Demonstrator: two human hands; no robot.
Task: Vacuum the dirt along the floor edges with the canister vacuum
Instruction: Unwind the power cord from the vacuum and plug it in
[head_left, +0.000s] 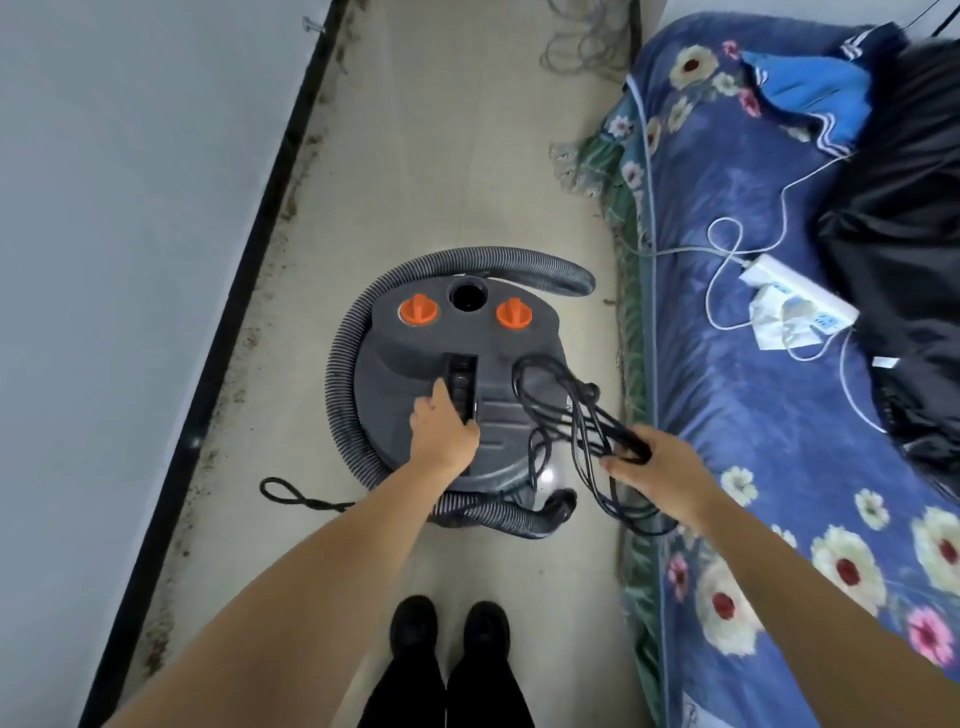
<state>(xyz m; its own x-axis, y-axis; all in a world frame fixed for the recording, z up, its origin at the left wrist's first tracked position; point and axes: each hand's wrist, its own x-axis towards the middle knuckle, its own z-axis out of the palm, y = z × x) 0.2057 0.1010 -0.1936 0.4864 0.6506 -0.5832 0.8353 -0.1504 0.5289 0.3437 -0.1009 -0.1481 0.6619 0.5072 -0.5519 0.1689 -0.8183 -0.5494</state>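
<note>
Grey plastic tops the vacuum (457, 384), which stands on the floor (441, 156) just ahead of the person's shoes (449, 631), about midway between the baseboard (244, 249) and the bed (753, 364). Its ribbed hose (343, 332) is wrapped around the canister, one open end lying free on the bed side, another end curled beneath the near edge. Two orange knobs (418, 310) sit on the far part of the lid, either side of an open round port (467, 295) with nothing plugged into it.

Left hand (441, 431) rests on the lid with fingers curled at the handle slot (462, 382); whether they actually wrap the handle I cannot tell for sure, though it looks like a grip. Right hand (654, 462), just beside the vacuum toward the bed, holds a bundle of black cord (571, 410) pinched tight, loops trailing over the lid and down to the floor.

Dirt (291, 208) lies in a brown speckled band along the baseboard, from near the shoes to well beyond the vacuum, seemingly untouched. A power strip (795, 296) lies on the bed, on the far side from the baseboard.

By my reading the job is at set-up: cord being uncoiled, hose not connected to the port, no suction yet. Left to do: plug in, attach the hose, then work the whole edge.
</note>
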